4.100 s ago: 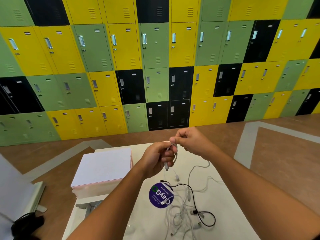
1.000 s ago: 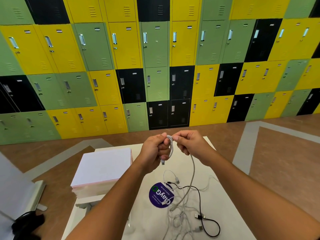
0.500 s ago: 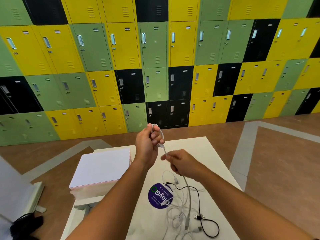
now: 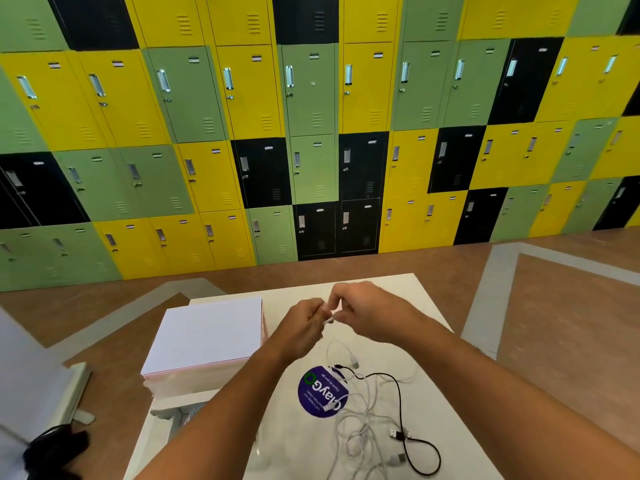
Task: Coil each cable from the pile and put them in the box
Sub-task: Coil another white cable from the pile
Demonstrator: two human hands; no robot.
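Observation:
My left hand (image 4: 304,323) and my right hand (image 4: 363,310) meet above the white table (image 4: 433,410), fingers pinched together on a small coiled white cable (image 4: 329,318); only its plug end shows between them. Below lies the pile of cables (image 4: 363,420): several tangled white ones and one black cable (image 4: 405,434). A white box (image 4: 207,337) with its lid shut sits on the table to the left of my hands.
A round purple sticker (image 4: 320,393) lies on the table under the pile's edge. A wall of yellow, green and black lockers (image 4: 311,133) stands beyond the table. A dark object (image 4: 55,452) rests on the floor at lower left.
My right hand has come up from the hanging strand to meet my left hand. The white cable no longer trails down to the pile; it is gathered between both hands, which sit lower than before.

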